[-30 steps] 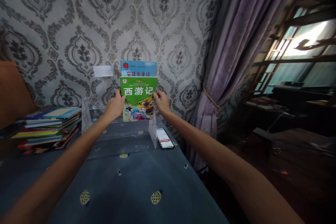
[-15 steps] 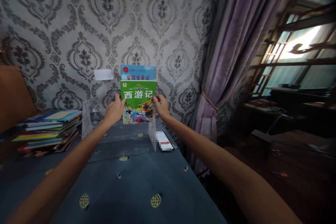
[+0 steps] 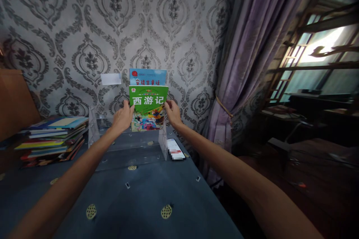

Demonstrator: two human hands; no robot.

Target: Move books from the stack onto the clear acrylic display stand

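A green picture book [image 3: 148,111] with white Chinese characters stands upright between my hands. My left hand [image 3: 123,115] is closed on its left edge, and my right hand [image 3: 172,112] pinches its right edge. Behind it a blue book [image 3: 148,76] rises higher, its lower part hidden by the green one. Both are at the clear plastic rack [image 3: 162,142], a see-through stepped stand on the table. Whether the green book's bottom edge rests on a tier I cannot tell.
A pile of books [image 3: 53,140] lies left of the rack. A phone [image 3: 175,149] with a lit screen lies just right of it. The dark patterned tablecloth [image 3: 134,209] spreads in front. Behind are a papered wall and a purple curtain [image 3: 238,82].
Hardly anything differs. Both hands keep their hold on the green book, which stays in nearly the same place; the view has shifted very slightly.
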